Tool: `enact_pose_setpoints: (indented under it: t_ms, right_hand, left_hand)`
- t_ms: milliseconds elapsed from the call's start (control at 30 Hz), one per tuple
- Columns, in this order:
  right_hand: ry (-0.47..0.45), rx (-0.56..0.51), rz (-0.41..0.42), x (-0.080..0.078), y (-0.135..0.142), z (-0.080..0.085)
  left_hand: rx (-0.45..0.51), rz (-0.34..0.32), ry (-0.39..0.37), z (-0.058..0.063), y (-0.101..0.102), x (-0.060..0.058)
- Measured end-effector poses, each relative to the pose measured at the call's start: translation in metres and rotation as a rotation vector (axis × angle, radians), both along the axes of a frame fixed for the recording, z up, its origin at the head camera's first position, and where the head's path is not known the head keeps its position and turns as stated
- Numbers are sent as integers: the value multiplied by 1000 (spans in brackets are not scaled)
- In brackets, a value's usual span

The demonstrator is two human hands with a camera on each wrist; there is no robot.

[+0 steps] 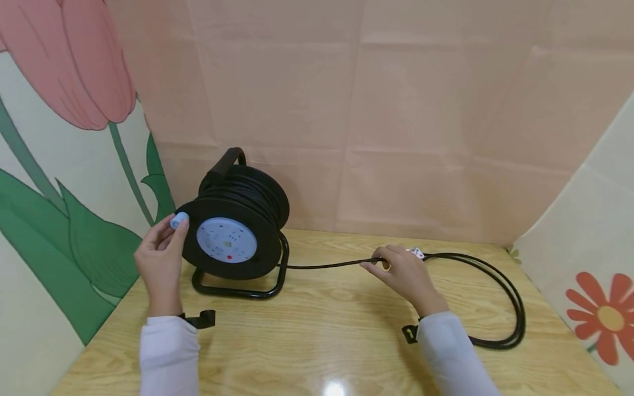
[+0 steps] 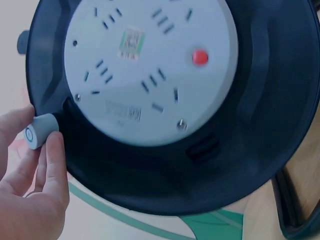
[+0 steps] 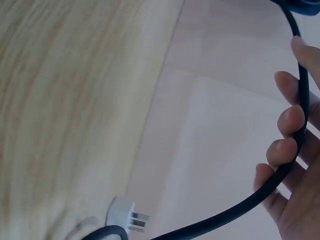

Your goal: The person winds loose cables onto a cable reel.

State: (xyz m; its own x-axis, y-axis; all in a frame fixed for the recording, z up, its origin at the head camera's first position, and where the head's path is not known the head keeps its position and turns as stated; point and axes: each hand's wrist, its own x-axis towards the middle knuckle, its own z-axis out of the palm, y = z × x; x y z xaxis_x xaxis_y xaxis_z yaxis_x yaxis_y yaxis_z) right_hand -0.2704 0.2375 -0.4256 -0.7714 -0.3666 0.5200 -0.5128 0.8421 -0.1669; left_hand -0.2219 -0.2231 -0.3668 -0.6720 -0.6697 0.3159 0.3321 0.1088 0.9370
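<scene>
- The left hand (image 1: pixel 160 256) pinches the pale blue knob (image 1: pixel 179 220) between thumb and fingers, out at the rim of the reel.
- The right hand (image 1: pixel 403 275) has its fingers curled around the black cable (image 1: pixel 327 267), to the reel's right; its grip looks fairly loose.
- That knob has a ring-like mark on its end, no word I can make out.
- The reel (image 1: pixel 238 207) stands upright at the left of the table (image 1: pixel 307 330), on a black tube stand (image 1: pixel 238 293), cable wound about its drum.
- Its pale blue socket panel (image 1: pixel 208 236) carries a small sticker (image 2: pixel 132 43) and a block of fine print (image 2: pixel 123 111), both too blurred to read, plus a red button (image 2: pixel 200 57).
- Beyond the right hand there's a white plug (image 3: pixel 120 214) and a loop of cable (image 1: pixel 517 308) on the table.
</scene>
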Motion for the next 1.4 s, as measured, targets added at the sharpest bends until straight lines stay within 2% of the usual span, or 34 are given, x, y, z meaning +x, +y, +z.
enact_pose_setpoints:
  t_ms: [200,433,533,600,767,867,1000,1200,1300,1400]
  right_hand:
    - [-121,-10,-50,0,-2,-5]
    - [-170,45,-39,-5,-3,-9]
    - [-225,70,-65,-8,-2,-10]
    - [-311,74,-89,-9,0,-11]
    - [-630,26,-117,-9,8,-19]
    - [-737,-4,-118,-6,12,-22]
    - [-771,5,-122,-2,15,-25]
    - [-843,-11,-97,6,15,-20]
    - [-790,22,-97,10,15,-10]
    - [-656,76,-143,12,16,4]
  left_hand:
    - [-17,-21,42,3,6,-2]
    - [13,-59,62,5,9,0]
    - [28,-77,79,8,13,1]
    - [28,-84,93,9,16,1]
    - [21,-105,144,10,23,0]
    - [18,-110,185,9,27,0]
    - [33,-109,229,9,33,-1]
    - [19,-92,232,8,38,-1]
    - [-3,-91,235,7,38,-1]
    - [-16,-92,237,6,38,-2]
